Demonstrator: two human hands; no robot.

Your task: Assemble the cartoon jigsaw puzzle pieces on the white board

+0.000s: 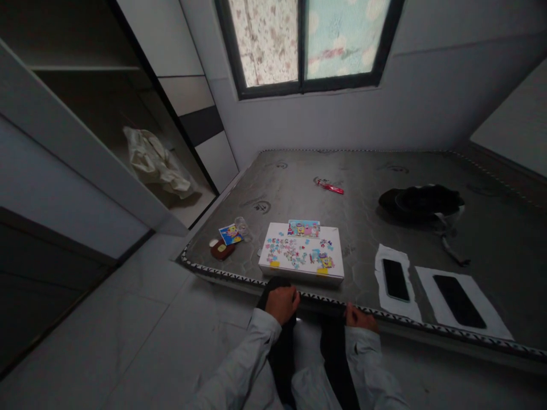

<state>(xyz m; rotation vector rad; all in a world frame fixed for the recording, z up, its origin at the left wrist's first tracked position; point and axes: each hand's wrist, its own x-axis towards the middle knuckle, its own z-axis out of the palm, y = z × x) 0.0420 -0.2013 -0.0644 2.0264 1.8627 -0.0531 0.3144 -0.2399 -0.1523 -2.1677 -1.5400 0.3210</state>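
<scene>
My left hand point(282, 304) rests on my left knee, its fingers curled in, and nothing shows in it. On my right knee lies my right hand point(361, 319), also curled, beside the edge of the mattress point(290, 176). Just beyond the hands stands a flat white box point(264, 256). Several small colourful jigsaw pieces point(284, 250) are scattered over its top, and a few at the right are joined into a patch point(322, 259). A cartoon picture card point(304, 228) lies at the box's far edge.
Left of the box are a brown case point(222, 249), a colourful card point(231, 234) and clear plastic point(243, 228). A red packet point(331, 187) lies farther back. To the right are two phones point(395, 279) on white sheets and a black bag point(421, 202).
</scene>
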